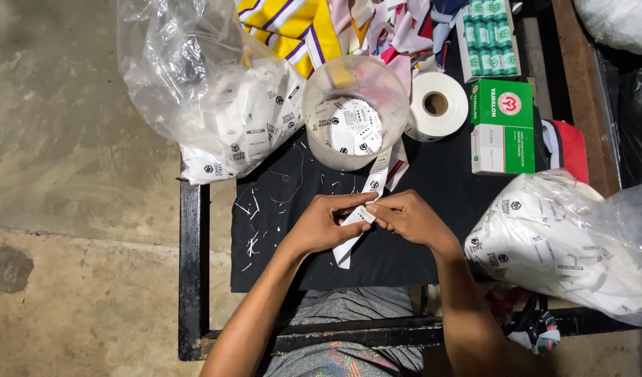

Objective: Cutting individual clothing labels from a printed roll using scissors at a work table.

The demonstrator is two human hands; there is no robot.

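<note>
My left hand [326, 223] and my right hand [408, 218] meet over a black cloth-covered table [419, 251]. Both pinch a white printed label strip [349, 241], whose loose end hangs down toward me. The strip runs up from my fingers [377, 174] to a clear round plastic tub [356, 112] that holds several white printed labels. Short white thread scraps [254, 209] lie scattered on the black cloth left of my left hand.
A clear bag of white labels [216, 91] sits at the back left, another such bag [572, 244] at the right. A white tape roll [438, 105], a green-and-white box [502, 126], thread spools [487, 38] and coloured fabric [293, 28] lie at the back. Concrete floor [69, 174] lies left.
</note>
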